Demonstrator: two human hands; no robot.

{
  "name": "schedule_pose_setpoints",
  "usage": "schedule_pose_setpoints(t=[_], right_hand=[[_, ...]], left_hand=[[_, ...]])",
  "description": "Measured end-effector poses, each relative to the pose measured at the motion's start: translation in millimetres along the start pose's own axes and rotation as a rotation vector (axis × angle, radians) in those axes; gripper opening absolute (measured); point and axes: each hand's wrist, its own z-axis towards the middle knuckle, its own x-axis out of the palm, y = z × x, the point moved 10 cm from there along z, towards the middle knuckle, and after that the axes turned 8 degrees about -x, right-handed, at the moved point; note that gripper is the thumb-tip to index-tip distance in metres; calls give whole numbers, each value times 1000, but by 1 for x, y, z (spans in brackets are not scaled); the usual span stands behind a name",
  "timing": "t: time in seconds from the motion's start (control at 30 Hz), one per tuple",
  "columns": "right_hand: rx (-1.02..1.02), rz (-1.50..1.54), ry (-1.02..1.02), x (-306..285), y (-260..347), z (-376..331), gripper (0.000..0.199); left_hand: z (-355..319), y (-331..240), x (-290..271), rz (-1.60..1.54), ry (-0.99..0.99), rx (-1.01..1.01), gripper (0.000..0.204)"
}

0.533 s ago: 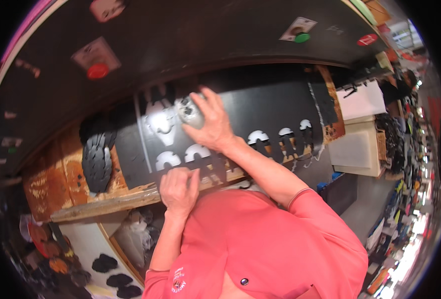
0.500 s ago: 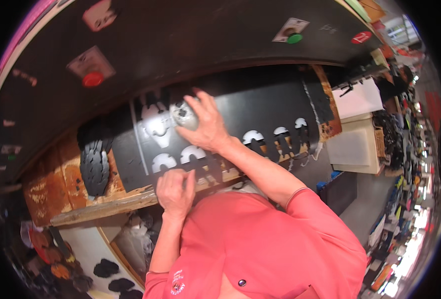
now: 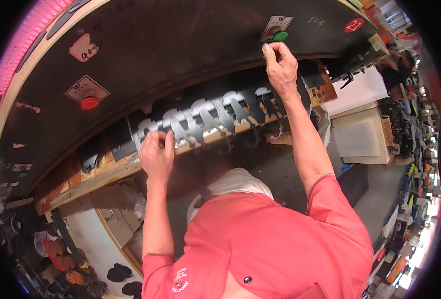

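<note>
My right hand [image 3: 282,70] is raised at the front of the dark machine panel [image 3: 180,55], fingers bent and drawn together, just below a green push button [image 3: 280,36]. No object shows in it, and I cannot tell whether it touches the panel. At the left end of a black sheet [image 3: 121,144], my left hand [image 3: 155,152] is closed with the thumb raised; anything inside its fingers is hidden. Rounded cut-outs [image 3: 202,107] with pale surface showing through run along the sheet's near edge, and narrow dark strips [image 3: 238,112] hang between them.
A red push button [image 3: 90,102] sits on the panel's left. The worn wooden bench edge [image 3: 98,182] runs below the sheet. A pale box [image 3: 362,134] stands at the right. Black cut pieces [image 3: 118,272] lie on a white surface at lower left.
My right hand has left the silvery cutting die on the sheet and risen rightward to the green button. My left hand has shifted slightly left. The panel now covers more of the sheet.
</note>
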Motion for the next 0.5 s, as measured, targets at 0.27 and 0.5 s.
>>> schedule_pose_setpoints(t=[0.27, 0.5], right_hand=[[-15, -258, 242, 31, 8, -118, 25], [164, -266, 367, 35, -11, -118, 23]], left_hand=[[3, -17, -7, -42, 3, 134, 17], [0, -25, -1, 5, 88, 186, 13]])
